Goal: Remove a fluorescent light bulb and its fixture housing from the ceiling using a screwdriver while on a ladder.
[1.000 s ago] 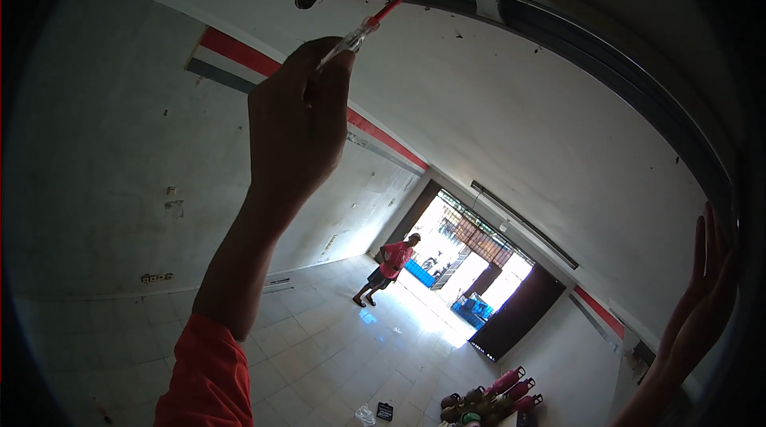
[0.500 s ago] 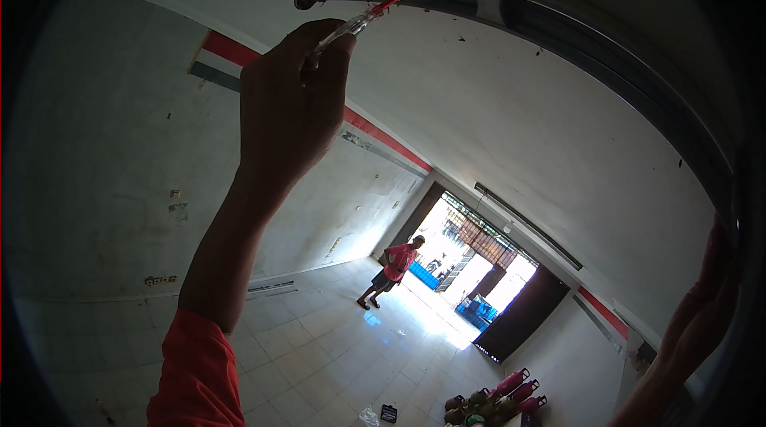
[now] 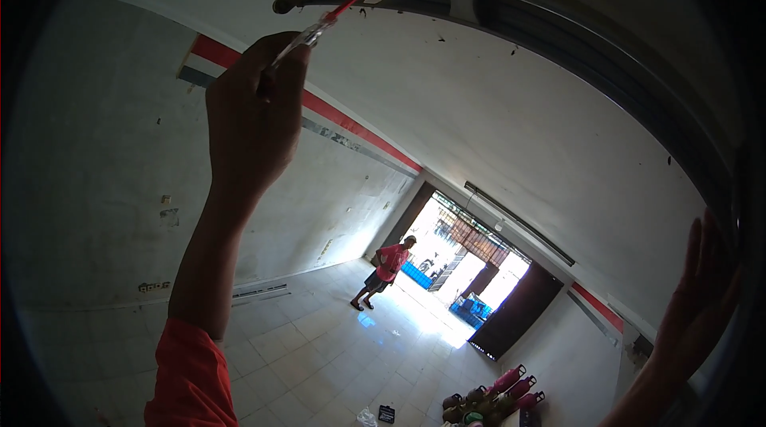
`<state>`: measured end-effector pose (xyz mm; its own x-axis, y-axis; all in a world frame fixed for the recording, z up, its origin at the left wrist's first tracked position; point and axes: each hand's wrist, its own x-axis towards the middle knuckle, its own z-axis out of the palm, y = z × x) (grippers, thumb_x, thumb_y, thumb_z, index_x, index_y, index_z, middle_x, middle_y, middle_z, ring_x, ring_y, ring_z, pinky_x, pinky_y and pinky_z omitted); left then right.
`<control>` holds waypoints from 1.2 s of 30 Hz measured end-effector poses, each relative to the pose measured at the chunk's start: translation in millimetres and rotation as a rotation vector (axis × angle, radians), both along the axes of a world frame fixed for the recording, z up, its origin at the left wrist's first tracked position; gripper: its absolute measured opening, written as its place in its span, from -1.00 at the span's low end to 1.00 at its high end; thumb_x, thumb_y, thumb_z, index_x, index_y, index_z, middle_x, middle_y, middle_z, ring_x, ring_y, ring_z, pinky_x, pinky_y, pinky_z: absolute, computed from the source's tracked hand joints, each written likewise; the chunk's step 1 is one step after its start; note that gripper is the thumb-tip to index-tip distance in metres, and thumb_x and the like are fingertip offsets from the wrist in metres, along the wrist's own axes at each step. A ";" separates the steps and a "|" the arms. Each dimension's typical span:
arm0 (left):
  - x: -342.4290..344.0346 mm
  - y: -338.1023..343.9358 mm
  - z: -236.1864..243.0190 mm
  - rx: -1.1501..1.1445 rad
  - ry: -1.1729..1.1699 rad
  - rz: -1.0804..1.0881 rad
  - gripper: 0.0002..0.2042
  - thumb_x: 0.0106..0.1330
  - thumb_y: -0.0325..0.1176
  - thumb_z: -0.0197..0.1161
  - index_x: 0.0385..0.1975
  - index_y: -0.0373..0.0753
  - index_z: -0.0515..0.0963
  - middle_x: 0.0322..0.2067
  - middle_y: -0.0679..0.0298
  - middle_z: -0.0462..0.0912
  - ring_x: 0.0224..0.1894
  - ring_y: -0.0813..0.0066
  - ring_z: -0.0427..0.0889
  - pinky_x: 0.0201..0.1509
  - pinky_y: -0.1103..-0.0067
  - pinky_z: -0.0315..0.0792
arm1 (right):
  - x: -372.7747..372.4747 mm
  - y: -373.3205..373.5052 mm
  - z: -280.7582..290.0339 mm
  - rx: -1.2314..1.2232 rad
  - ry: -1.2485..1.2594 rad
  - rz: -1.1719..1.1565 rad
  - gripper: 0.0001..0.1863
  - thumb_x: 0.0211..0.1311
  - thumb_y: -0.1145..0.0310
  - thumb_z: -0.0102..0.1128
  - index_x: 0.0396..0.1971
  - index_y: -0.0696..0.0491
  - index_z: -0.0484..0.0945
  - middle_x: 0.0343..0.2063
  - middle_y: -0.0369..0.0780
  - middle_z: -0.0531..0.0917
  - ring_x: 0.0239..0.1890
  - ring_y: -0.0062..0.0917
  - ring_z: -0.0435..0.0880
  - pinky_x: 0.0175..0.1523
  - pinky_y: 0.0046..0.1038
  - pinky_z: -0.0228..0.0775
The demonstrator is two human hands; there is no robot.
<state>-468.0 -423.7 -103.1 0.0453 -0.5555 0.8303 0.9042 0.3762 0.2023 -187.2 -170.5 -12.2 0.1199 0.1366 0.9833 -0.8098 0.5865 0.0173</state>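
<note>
My left hand [image 3: 259, 108] is raised toward the ceiling and closed round the clear handle of a tester screwdriver [image 3: 307, 37] with a red shaft. The shaft slants up and right, its tip reaching the open underside of a long metal light fixture [image 3: 550, 16], near that fixture's left end. Whether the tip touches anything inside is too dark to tell. At the right edge, my right hand [image 3: 700, 299] is held up with its fingers stretched out, beside the far right end of the fixture. I cannot tell whether it touches the metal.
A person in a red shirt [image 3: 391, 261] stands on the tiled floor [image 3: 319, 347] far below, near the bright open doorway [image 3: 467, 267]. Several gas cylinders [image 3: 511, 383] stand at the lower right. A dark case [image 3: 387, 413] and a plastic bag [image 3: 366, 417] lie on the floor.
My left hand and the tester screwdriver have shifted left and slightly down in the picture; the fixture has shifted left too. More of my right hand's fingers shows, stretched out.
</note>
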 end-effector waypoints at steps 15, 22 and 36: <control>-30.9 9.0 -30.7 0.047 -0.118 -0.306 -0.74 0.35 -0.26 0.01 -0.25 -0.34 0.54 -0.77 0.44 0.21 -0.71 0.78 0.10 -0.65 0.66 -0.03 | 15.8 18.0 11.5 0.313 0.059 -1.025 -0.51 0.21 0.38 0.10 0.15 -0.03 0.26 0.14 -0.10 0.36 0.22 -0.32 0.28 0.24 -0.13 0.15; -12.5 15.3 -15.3 0.221 -0.129 -0.721 -0.73 0.38 -0.22 -0.04 -0.25 -0.28 0.51 -0.73 0.50 0.12 -0.69 0.82 0.01 -0.66 0.74 -0.07 | 11.2 -12.3 6.9 0.337 -0.013 -1.392 -0.44 0.10 0.42 0.23 0.14 -0.01 0.27 0.04 -0.06 0.45 0.13 -0.31 0.42 0.15 -0.25 0.33; 7.1 37.2 12.4 0.227 -0.085 -0.912 -0.71 0.41 -0.14 -0.23 -0.54 -0.11 0.24 -0.71 0.49 0.16 -0.72 0.73 0.06 -0.68 0.74 0.01 | 7.7 -3.0 8.3 0.304 0.066 -0.336 -0.40 0.19 0.43 0.12 0.23 -0.03 0.12 0.11 -0.06 0.35 0.20 -0.27 0.31 0.25 -0.23 0.21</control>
